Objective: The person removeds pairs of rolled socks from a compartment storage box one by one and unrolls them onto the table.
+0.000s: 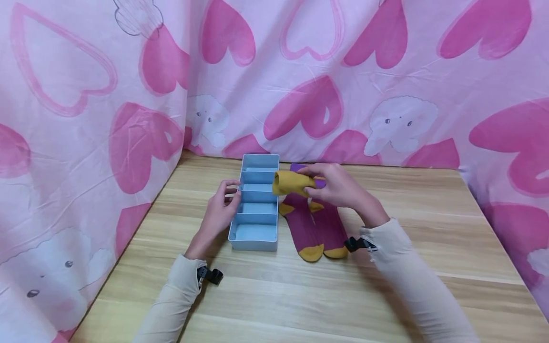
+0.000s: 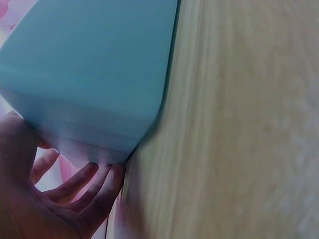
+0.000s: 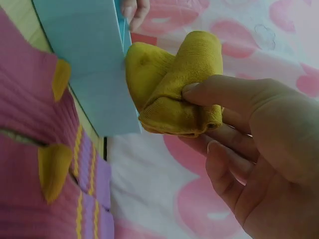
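over grained wood (image 1: 266, 305), hands (image 1: 339, 186) touch rolled yellow knit (image 1: 292, 184) and oblong box (image 1: 254, 246).

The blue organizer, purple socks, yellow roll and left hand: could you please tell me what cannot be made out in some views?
Blue organizer: left wrist view; its outer walls hide the inside.
Purple socks: right wrist view; the left edge cuts them off.
Yellow roll: right wrist view; its folds hide the inner layers.
Left hand: right wrist view; the top edge cuts off most of it.

Pink heart-print cloth (image 1: 266, 90) around a wood-grain table (image 1: 300, 305) suggests a home.
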The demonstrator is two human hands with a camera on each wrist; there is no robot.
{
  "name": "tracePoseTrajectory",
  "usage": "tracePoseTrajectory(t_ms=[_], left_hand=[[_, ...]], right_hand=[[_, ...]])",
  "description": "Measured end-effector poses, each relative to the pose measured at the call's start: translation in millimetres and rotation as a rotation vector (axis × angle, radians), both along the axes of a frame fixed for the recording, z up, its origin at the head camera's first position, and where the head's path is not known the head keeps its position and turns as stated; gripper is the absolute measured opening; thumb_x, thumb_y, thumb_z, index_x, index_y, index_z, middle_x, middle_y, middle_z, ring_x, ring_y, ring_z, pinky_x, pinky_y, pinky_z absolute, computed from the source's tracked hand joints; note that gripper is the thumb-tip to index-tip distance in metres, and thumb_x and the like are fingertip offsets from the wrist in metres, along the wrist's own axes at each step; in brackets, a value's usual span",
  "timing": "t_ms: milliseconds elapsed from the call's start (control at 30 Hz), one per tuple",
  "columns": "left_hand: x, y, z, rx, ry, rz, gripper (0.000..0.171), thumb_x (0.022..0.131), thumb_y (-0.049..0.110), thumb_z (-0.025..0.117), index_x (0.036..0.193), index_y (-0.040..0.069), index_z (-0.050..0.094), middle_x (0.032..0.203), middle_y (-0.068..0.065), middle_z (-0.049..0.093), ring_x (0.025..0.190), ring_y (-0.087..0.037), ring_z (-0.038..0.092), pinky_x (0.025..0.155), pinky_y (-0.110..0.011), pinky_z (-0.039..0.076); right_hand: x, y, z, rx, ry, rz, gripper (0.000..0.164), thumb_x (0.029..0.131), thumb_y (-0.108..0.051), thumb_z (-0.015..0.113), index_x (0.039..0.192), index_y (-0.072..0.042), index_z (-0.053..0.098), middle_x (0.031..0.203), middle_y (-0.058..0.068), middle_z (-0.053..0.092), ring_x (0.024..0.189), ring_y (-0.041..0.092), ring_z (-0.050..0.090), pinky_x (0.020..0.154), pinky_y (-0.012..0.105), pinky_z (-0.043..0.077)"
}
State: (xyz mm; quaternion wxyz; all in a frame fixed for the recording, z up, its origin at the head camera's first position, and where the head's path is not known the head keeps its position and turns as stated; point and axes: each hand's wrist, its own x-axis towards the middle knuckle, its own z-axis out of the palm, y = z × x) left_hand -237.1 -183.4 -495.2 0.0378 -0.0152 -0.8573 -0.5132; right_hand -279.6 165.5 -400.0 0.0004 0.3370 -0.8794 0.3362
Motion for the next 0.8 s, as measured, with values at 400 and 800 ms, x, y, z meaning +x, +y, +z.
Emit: tracePoseTrajectory(t_ms=[400,800], left_hand=[[-1.6,1.3,1.7,-0.009,-0.005,-0.002,0.036,0.112,0.031,0.058,0.147,0.024,0.053,0.149,-0.012,0.064,0.133,-0.034,0.067,0.112,-0.057,0.056],[0.5,-0.3,0.5,-0.006,-0.022,0.002,0.037,0.113,0.032,0.057,0.148,0.026,0.051,0.152,-0.014,0.062,0.135,-0.037,0.066,0.114,-0.059,0.054]], right_hand=[[6.0,54.2,-9.2,0.007,0.035,-0.1,0.035,0.09,-0.013,0.086,0.123,-0.013,0.078,0.112,0.0,0.077,0.103,0.018,0.067,0.092,0.04,0.055],[19.5,105.1,-17.7,0.0,-0.106,-0.163,0.035,0.092,-0.01,0.083,0.125,-0.016,0.076,0.119,0.004,0.078,0.109,0.023,0.068,0.065,0.028,0.057]])
